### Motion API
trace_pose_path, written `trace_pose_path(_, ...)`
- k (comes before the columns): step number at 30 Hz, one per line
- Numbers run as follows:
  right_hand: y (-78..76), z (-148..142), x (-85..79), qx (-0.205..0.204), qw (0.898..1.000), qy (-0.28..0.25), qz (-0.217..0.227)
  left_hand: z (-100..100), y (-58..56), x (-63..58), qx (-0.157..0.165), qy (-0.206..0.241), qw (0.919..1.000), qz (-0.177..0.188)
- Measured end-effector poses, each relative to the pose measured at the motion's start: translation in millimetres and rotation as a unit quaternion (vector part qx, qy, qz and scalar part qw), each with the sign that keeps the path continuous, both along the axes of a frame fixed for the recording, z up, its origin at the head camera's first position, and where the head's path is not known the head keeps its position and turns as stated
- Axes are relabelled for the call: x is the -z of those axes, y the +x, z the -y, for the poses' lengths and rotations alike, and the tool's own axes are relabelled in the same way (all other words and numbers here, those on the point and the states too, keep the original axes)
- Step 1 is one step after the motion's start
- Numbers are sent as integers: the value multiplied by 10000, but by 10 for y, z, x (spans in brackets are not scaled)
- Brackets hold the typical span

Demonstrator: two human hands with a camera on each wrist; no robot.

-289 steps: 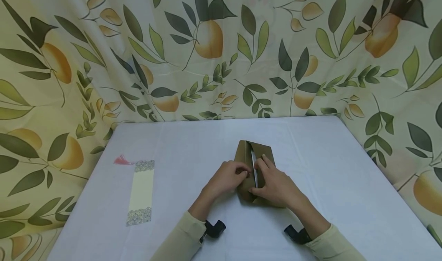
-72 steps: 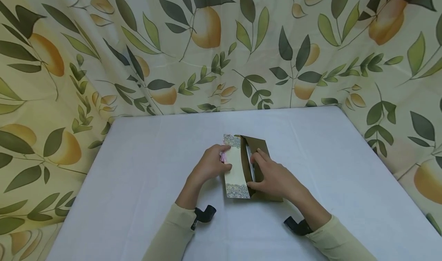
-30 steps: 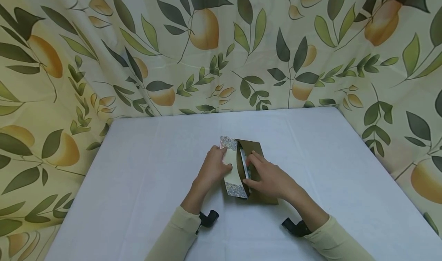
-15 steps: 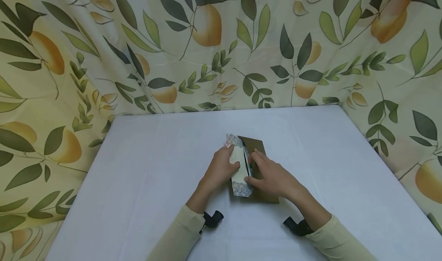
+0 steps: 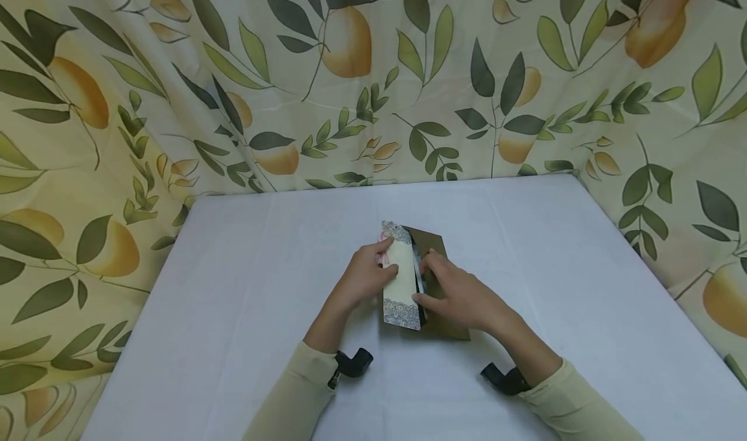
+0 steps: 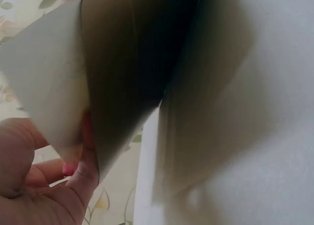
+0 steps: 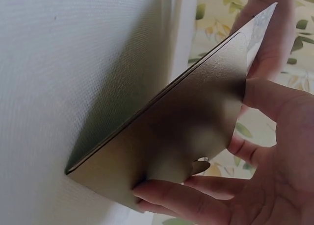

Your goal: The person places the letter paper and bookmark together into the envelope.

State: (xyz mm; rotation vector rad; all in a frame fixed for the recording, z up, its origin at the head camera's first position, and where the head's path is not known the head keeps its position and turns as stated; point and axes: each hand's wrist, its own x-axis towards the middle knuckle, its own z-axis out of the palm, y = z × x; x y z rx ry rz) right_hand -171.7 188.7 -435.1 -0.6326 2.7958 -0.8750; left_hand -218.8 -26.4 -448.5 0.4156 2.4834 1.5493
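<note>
A cream bookmark [image 5: 399, 284] with lace-patterned ends and a pink tassel [image 5: 383, 250] overlaps the left part of a brown folded envelope [image 5: 446, 321] in the head view. My left hand [image 5: 357, 280] pinches the bookmark by its left edge, thumb on its face; in the left wrist view its pale side stands against a brown flap. With fingers and thumb curled at the opening, my right hand [image 5: 461, 292] grips the envelope's right part. The slit between the two parts gapes, and a whitish edge shows inside. In the right wrist view, the brown panel [image 7: 196, 102] leans up off the table, slightly bent.
A white cloth covers the table [image 5: 280, 266]. Behind and beside it hangs a curtain [image 5: 432, 104] printed with fruit and leaves. Black wrist cameras sit at both cuffs, low over the cloth.
The bookmark, earlier flat on the table at left, is now in my left hand against the envelope. In the last second it shifted slightly; my right hand kept its grip.
</note>
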Motion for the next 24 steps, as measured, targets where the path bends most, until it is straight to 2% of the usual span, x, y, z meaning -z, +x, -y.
trace_pose_path(11, 9, -1, -6, -9, 9999, -138, 36, -62, 50, 19, 621, 508, 9953, 545)
trace_pose_path(17, 5, -3, -7, -9, 9998, -187, 87, -25, 48, -24, 959, 806, 9857, 1125)
trace_pose_path(20, -4, -6, -1, -29, 9997, -175, 149, -6, 44, -36, 932, 765, 9850, 1233)
trace_pose_path(24, -17, -8, 8, -54, 9996, -155, 236, 6, 43, -38, 534, 512, 9931, 915)
